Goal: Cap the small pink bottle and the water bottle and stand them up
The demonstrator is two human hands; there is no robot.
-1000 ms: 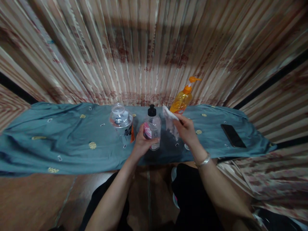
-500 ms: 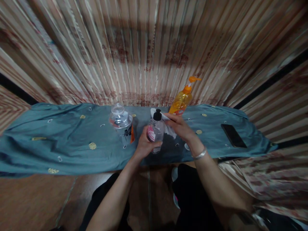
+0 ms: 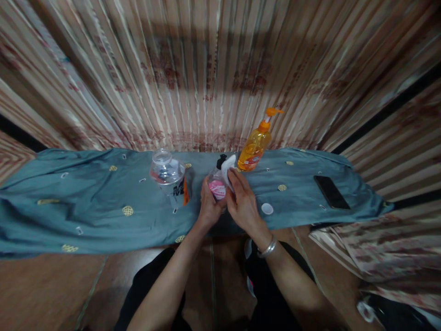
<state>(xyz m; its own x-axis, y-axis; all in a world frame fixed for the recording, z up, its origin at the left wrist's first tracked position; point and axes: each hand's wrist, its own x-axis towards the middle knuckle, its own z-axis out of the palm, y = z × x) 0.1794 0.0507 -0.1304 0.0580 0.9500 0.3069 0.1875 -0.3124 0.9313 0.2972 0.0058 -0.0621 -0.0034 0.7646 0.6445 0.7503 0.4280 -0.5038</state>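
Observation:
A clear bottle (image 3: 217, 188) with a pink label and a black top is gripped by my left hand (image 3: 209, 206), whose fingers wrap round its lower left side. My right hand (image 3: 244, 202) holds a white cloth or tissue (image 3: 228, 166) against the bottle's right side, just below the black top. Behind my right hand stands an orange pump bottle (image 3: 254, 149), tilted in the view. To the left of my hands is a clear plastic jar (image 3: 168, 177) with a black and orange print. The bottle's lower part is hidden by my fingers.
A blue-green patterned cloth (image 3: 93, 197) covers the narrow table. A small white round lid-like disc (image 3: 267, 208) lies right of my right hand, and a black phone (image 3: 331, 192) lies farther right. A pleated curtain (image 3: 193, 92) hangs behind the table.
My right hand has moved down and left with the white cloth, from behind the bottle's top to its right side. The pink label now faces me more. The white disc is now uncovered.

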